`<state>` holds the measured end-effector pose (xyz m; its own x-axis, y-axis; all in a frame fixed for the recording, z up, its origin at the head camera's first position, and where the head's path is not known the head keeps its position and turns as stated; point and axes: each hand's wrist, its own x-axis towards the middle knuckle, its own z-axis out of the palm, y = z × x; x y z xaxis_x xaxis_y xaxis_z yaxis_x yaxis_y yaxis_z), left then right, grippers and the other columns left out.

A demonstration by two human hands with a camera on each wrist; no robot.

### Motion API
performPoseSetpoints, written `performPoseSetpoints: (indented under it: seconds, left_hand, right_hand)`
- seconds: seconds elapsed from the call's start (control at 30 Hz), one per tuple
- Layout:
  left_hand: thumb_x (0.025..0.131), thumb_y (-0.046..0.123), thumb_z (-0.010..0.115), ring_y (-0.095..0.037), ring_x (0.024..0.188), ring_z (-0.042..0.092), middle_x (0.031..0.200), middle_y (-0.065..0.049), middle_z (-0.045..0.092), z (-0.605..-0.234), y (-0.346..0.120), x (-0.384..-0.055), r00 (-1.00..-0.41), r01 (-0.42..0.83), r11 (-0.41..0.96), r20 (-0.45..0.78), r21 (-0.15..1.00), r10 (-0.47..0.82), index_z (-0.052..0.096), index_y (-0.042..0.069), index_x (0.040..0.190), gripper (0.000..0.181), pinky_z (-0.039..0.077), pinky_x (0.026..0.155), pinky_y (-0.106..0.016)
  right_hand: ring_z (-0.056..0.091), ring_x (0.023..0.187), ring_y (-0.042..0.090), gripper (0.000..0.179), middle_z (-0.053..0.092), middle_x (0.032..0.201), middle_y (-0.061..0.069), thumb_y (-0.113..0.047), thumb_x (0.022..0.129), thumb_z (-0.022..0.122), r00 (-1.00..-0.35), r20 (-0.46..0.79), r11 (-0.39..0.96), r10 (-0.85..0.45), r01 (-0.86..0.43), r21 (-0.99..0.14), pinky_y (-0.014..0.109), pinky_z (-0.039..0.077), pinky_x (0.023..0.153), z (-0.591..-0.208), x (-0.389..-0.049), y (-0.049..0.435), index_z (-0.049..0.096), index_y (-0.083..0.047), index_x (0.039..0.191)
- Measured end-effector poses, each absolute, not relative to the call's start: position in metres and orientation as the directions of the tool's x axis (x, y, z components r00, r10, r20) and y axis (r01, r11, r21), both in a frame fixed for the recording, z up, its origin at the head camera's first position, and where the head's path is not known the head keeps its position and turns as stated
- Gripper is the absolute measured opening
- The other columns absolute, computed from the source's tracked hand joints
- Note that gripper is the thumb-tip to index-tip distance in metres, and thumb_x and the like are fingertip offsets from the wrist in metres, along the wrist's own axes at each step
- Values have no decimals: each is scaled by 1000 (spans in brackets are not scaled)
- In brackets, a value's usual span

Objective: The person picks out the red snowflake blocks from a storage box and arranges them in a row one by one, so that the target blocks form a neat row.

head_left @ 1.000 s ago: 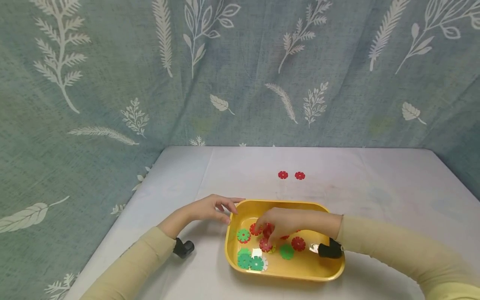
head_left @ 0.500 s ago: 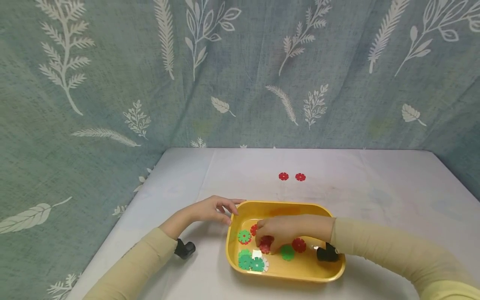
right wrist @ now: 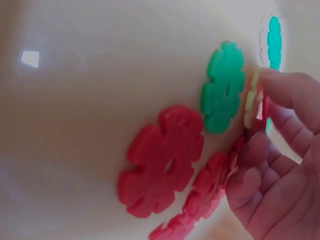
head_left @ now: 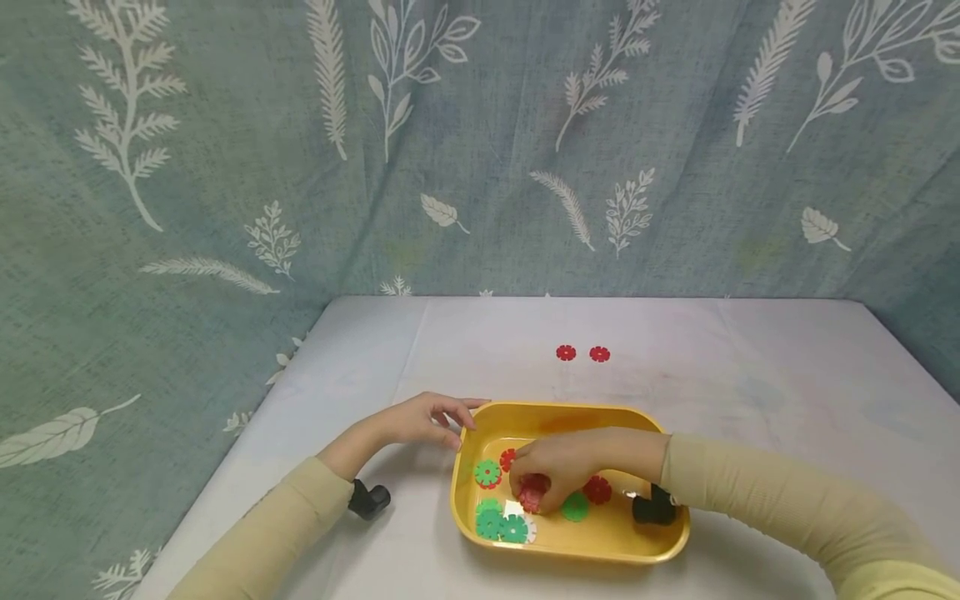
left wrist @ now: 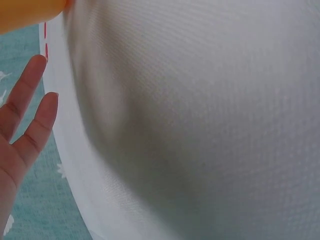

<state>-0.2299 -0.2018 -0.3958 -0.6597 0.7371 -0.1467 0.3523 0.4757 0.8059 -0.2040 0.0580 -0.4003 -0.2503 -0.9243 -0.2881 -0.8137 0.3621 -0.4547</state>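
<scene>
A yellow plastic tray (head_left: 600, 532) holds notched, flower-shaped plastic discs. Inside it, my right hand (head_left: 564, 465) pinches a red disc (head_left: 533, 495) between thumb and fingers. The right wrist view shows a pale yellow disc (right wrist: 250, 102) right beside that thumb, with a loose green disc (right wrist: 223, 89) and a larger-looking red disc (right wrist: 165, 162) nearby. My left hand (head_left: 423, 418) rests at the tray's left rim, fingers relaxed and holding nothing. Green discs (head_left: 489, 523) and a white one lie in the tray's near left corner. The right palm partly covers other red discs.
Two red discs, one on the left (head_left: 566, 353) and one on the right (head_left: 599, 354), lie side by side on the white tablecloth (head_left: 750, 417) beyond the tray. Black wrist mounts show under both forearms. A leaf-patterned curtain (head_left: 480, 167) hangs behind the table.
My right hand has lowered a little into the discs, its fingers and thumb drawing together on a red one. My left hand stays at the rim.
</scene>
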Motion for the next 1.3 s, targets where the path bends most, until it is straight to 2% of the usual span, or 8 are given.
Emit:
performPoseSetpoints:
  seconds: [0.2, 0.57, 0.67, 0.8, 0.9, 1.07, 1.2, 1.3]
  left_hand:
    - [79, 15, 71, -23, 113, 52, 139, -8, 44, -395, -202, -229, -664, 361, 476, -138, 802, 735, 65, 9, 97, 20, 41, 91, -46]
    - [79, 16, 71, -21, 113, 52, 139, -9, 45, -395, -202, -230, -657, 380, 471, -126, 796, 743, 65, 10, 97, 19, 40, 90, -46]
    - [79, 17, 71, -22, 113, 52, 139, -8, 45, -395, -202, -230, -657, 380, 474, -129, 794, 743, 65, 10, 97, 19, 39, 90, -45]
    - [79, 17, 71, -25, 121, 47, 139, -7, 45, -395, -202, -230, -663, 370, 482, -138, 794, 736, 66, 11, 96, 19, 39, 90, -45]
    - [79, 18, 71, -27, 125, 43, 139, -7, 45, -394, -202, -230, -664, 365, 487, -144, 793, 733, 66, 11, 96, 19, 39, 91, -46]
    - [79, 18, 71, -26, 121, 47, 139, -7, 45, -394, -202, -229, -661, 365, 484, -145, 795, 736, 66, 12, 97, 19, 39, 91, -49]
    - [79, 19, 71, -24, 120, 48, 139, -7, 45, -394, -202, -229, -663, 368, 484, -141, 794, 735, 66, 13, 96, 19, 39, 91, -49]
    - [79, 19, 71, -21, 116, 51, 139, -7, 45, -394, -203, -229, -662, 374, 487, -140, 789, 736, 66, 13, 96, 19, 39, 91, -49]
  right_hand:
    - [47, 86, 0, 23, 55, 94, -13, -22, 80, 70, -286, -304, 402, -909, -793, -458, 12, 41, 81, -397, -203, 60, 63, -18, 101]
    - [49, 83, 1, 22, 61, 96, -8, -17, 80, 66, -231, -258, 332, -938, -813, -478, 12, 41, 79, -395, -206, 61, 67, -12, 102]
    - [50, 84, 0, 24, 63, 99, -8, -14, 81, 66, -238, -258, 340, -936, -801, -492, 13, 41, 80, -395, -207, 62, 66, -12, 105]
    - [50, 82, 0, 26, 64, 102, -9, -9, 82, 64, -257, -257, 356, -932, -782, -511, 12, 42, 78, -395, -207, 61, 66, -14, 108]
    - [48, 76, -1, 27, 64, 97, -11, -8, 83, 64, -268, -267, 374, -925, -763, -527, 11, 42, 70, -394, -207, 62, 65, -14, 109]
    - [45, 61, -1, 30, 58, 84, -13, -11, 85, 63, -310, -276, 415, -910, -684, -600, 13, 42, 58, -388, -206, 64, 63, -16, 114]
    - [40, 53, 0, 30, 50, 69, -12, -9, 85, 62, -317, -219, 380, -923, -656, -652, 13, 37, 50, -380, -207, 68, 62, -14, 115]
    - [37, 52, 0, 30, 44, 63, -12, -9, 85, 62, -325, -172, 355, -930, -672, -650, 13, 34, 49, -374, -208, 71, 61, -12, 115]
